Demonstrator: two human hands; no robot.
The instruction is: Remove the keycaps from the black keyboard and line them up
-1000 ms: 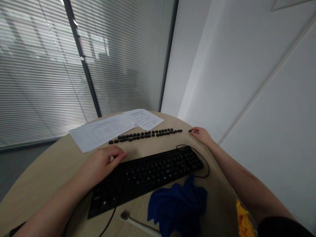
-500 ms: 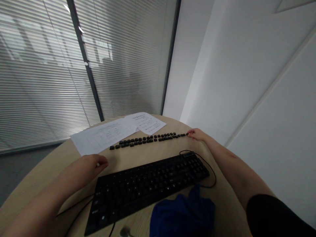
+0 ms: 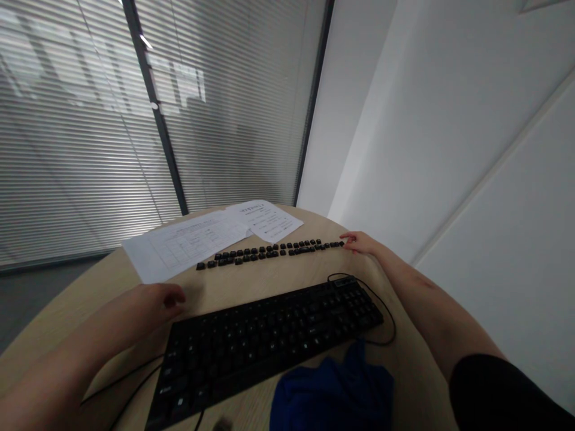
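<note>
My right hand point(image 3: 358, 242) rests on the table at the right end of two rows of loose black keycaps point(image 3: 263, 255). Its fingers are apart, and the fingertips are at the last keycap point(image 3: 342, 243), seemingly touching it. My left hand point(image 3: 164, 301) hovers near the table, left of the rows and beside the far left corner of a black keyboard point(image 3: 269, 341). The left thumb and fingers are loosely curved with a gap between them, and nothing shows in them. The keyboard lies at a slant in front of me.
Printed paper sheets point(image 3: 188, 242) lie behind the keycap rows. A blue cloth point(image 3: 335, 392) sits at the near edge, covering part of the keyboard's front. A black cable point(image 3: 394, 323) loops round the keyboard's right end. A white wall point(image 3: 449, 131) stands close on the right.
My right fingers have spread from a pinch around the end keycap, which now sits in the row. My left hand has shifted slightly left, its fingers parting. The view has moved a little.
</note>
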